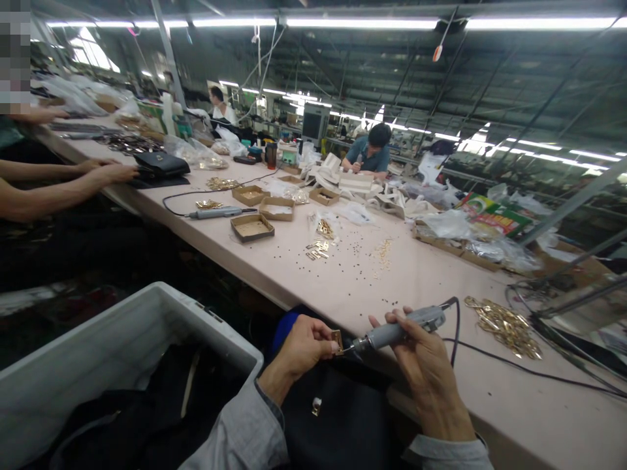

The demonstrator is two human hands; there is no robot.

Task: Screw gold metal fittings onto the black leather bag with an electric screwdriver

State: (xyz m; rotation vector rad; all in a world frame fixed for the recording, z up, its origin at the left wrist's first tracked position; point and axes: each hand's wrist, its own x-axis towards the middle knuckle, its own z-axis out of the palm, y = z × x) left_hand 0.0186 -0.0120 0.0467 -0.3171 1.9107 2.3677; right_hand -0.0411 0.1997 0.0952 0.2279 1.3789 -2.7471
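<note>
so there's one gold plate here, pinched between thumb and fingers of the left hand, just off the near table edge and above a black piece in the lap. the right hand has its fingers wrapped round one grey electric screwdriver, tip right at the plate, can't tell if it's seated in anything. one metal fitting shows on the black piece.

on the table i count one second screwdriver lying down and at least four small open cardboard boxes. one heap of gold clasps sits to the right, too tangled to count, same with the tiny dark bits scattered in the middle.

edges: the near table edge slants from upper left to lower right, passing close by both hands. one grey bin has its corner near the left wrist, so room's tight there. more open tabletop between the bits and the clasps.
</note>
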